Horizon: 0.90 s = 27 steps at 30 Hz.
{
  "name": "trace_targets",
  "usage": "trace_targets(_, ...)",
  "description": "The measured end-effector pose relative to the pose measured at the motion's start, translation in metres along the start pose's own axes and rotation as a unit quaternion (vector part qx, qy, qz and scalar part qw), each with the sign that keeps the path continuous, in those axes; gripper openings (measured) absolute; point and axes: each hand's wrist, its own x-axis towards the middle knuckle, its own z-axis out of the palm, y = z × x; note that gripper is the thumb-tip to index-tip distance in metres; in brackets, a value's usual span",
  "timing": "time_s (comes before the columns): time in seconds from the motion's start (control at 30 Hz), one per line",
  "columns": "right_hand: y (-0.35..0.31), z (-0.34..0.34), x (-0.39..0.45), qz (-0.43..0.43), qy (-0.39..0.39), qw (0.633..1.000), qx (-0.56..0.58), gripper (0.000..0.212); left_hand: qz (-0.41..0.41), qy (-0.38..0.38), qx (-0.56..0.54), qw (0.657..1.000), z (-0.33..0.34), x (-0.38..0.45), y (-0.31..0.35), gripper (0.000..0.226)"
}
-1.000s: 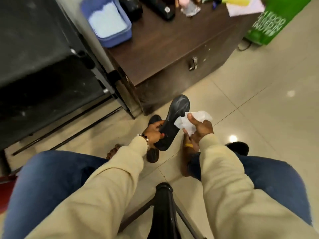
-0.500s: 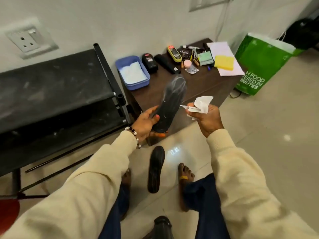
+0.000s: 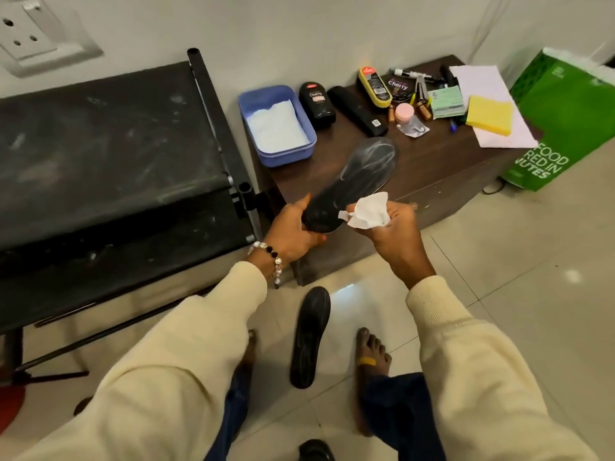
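My left hand (image 3: 293, 231) grips the heel end of a black insole (image 3: 359, 174), which slants up and to the right over the front of the low dark wooden cabinet (image 3: 432, 174). White streaks show on its toe end. A crumpled white tissue (image 3: 367, 211) sits bunched in my right hand (image 3: 396, 234), right beside the insole's lower edge. A second black insole (image 3: 311, 334) lies on the tiled floor between my bare feet.
On the cabinet stand a blue tub (image 3: 276, 128) with white material inside, shoe-polish bottles (image 3: 316, 103), a black brush (image 3: 357, 109), a yellow sponge (image 3: 489, 114) and papers. A black rack (image 3: 109, 154) is at left, a green bag (image 3: 565, 121) at right.
The view has lifted from my lap to the cabinet. Both hands have risen from near the floor, carrying the insole and the tissue up in front of the cabinet; the tissue has come close against the insole.
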Motion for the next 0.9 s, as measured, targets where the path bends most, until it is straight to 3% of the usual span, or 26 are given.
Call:
trace_targets(0.1,0.005,0.013,0.006,-0.076,-0.011,0.988,-0.134,0.024,0.039,0.066,0.155,0.985,0.003,0.005,-0.004,0.081)
trace_targets(0.2,0.005,0.022,0.007,-0.123,-0.002,0.97,-0.21,0.024,0.077,0.107,0.217,0.967,0.004,0.007,-0.005,0.067)
trace_targets(0.43,0.006,0.029,0.015,-0.175,0.045,0.954,-0.24,0.023,0.054,0.087,0.206,0.973,0.0,0.009,-0.006,0.084)
trace_targets(0.57,-0.002,0.034,0.013,-0.177,-0.06,0.934,-0.304,0.027,0.076,0.093,0.189,0.975,-0.003,0.008,-0.007,0.073)
trace_targets(0.7,-0.01,0.031,0.008,-0.182,-0.179,0.887,-0.384,0.033,0.085,0.102,0.185,0.974,-0.002,0.007,-0.009,0.066)
trace_targets(0.9,-0.007,0.017,0.011,-0.148,-0.158,0.854,-0.474,0.039,0.077,0.1,0.2,0.972,-0.003,0.009,-0.009,0.076)
